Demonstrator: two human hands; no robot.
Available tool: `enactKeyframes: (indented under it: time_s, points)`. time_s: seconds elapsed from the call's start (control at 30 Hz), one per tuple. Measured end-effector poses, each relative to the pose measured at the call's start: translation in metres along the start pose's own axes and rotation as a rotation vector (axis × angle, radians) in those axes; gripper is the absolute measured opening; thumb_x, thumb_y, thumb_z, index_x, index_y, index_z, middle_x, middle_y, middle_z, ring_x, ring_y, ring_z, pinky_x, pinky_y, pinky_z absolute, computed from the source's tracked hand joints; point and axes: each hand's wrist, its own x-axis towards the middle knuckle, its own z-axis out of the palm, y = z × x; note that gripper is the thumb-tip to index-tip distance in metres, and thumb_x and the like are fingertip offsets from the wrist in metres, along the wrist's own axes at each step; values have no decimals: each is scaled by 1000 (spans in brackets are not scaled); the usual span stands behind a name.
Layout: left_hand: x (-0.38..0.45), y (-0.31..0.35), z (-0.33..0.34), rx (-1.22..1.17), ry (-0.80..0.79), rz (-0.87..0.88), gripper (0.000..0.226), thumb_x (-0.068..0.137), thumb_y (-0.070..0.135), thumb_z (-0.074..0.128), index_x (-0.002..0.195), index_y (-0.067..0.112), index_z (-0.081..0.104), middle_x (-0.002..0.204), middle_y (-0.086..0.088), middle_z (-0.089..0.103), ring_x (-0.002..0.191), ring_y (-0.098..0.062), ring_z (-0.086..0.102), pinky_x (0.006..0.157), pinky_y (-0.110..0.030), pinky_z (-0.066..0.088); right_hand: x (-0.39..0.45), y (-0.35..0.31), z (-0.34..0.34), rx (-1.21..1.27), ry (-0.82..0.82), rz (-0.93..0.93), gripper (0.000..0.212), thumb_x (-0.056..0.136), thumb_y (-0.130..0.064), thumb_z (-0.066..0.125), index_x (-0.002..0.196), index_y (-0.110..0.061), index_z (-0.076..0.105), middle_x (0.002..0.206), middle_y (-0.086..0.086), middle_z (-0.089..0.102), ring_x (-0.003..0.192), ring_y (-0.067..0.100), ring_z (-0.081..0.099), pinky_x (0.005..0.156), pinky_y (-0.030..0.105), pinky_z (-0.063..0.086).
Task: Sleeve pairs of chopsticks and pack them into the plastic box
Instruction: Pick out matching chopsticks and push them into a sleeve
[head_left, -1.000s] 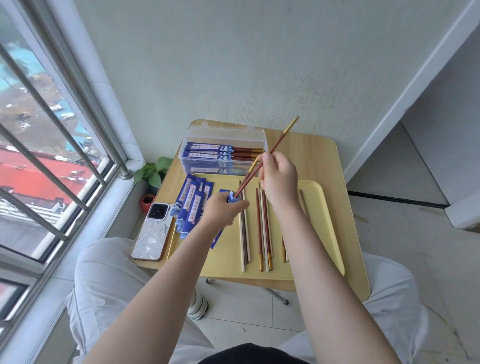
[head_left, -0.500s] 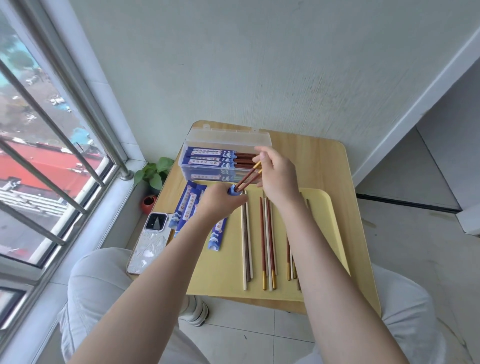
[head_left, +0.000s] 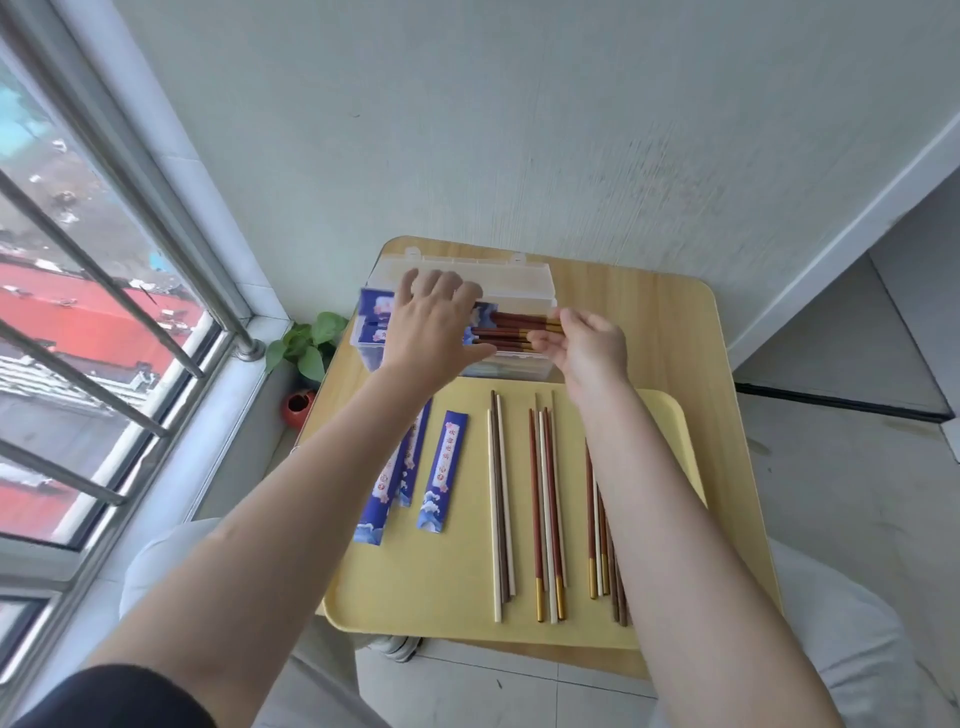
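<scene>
Both hands reach over the clear plastic box (head_left: 524, 364) at the wooden table's (head_left: 670, 332) far edge by the wall, left hand (head_left: 434, 325) flat-fingered on the blue-sleeved red chopsticks (head_left: 511, 327) inside, right hand (head_left: 587, 345) relaxed at their tips.

A small wooden table (head_left: 670, 312) with rounded corners carries two things. A clear plastic box (head_left: 519, 280) of sleeved chopsticks stands along its far edge, toward the far-left corner. A yellow tray (head_left: 467, 587) covers most of the near part and overhangs the near edge, its far rim just beside the box.
</scene>
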Motion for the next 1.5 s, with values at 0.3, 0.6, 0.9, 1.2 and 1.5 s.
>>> enactKeyframes:
  time_s: [0.3, 0.6, 0.9, 1.2, 1.5]
  points:
    - [-8, -11, 31, -111, -315, -184, 81, 97, 62, 44, 158, 16, 17, 164, -7, 19, 153, -31, 10, 121, -47, 17, 39, 14, 28, -212, -66, 18, 34, 105, -10, 49, 136, 2, 53, 109, 8, 67, 77, 23, 76, 82, 36, 62]
    - [10, -12, 47, -76, -453, -269, 93, 90, 81, 16, 161, 21, 5, 169, -6, 1, 155, -28, -4, 124, -52, 5, 26, 13, 20, -570, -153, -243, 39, 101, -9, 39, 133, -17, 61, 88, -9, 65, 73, 19, 74, 77, 38, 63]
    - [-23, 0, 29, -224, -29, -258, 46, 100, 45, 46, 134, 15, 55, 141, -12, 45, 134, -32, 39, 108, -42, 34, -1, 34, 20, -673, -203, -244, 25, 100, -9, 43, 109, -18, 65, 92, 0, 67, 58, 11, 63, 60, 30, 56]
    - [-103, 47, 28, 12, -539, -355, 36, 97, 19, 51, 132, 13, 42, 125, -9, 54, 99, -27, 63, 65, -33, 40, -46, 84, 2, -694, -202, -70, 26, 97, -6, 43, 90, -16, 66, 82, 8, 67, 59, 18, 60, 49, 24, 48]
    - [-111, 61, 30, -52, -478, -455, 43, 95, 5, 52, 136, 6, 40, 117, -11, 64, 104, -29, 65, 65, -34, 47, -81, 89, -35, -635, -207, -54, 25, 100, -9, 43, 97, -18, 67, 85, 8, 69, 57, 12, 61, 51, 21, 49]
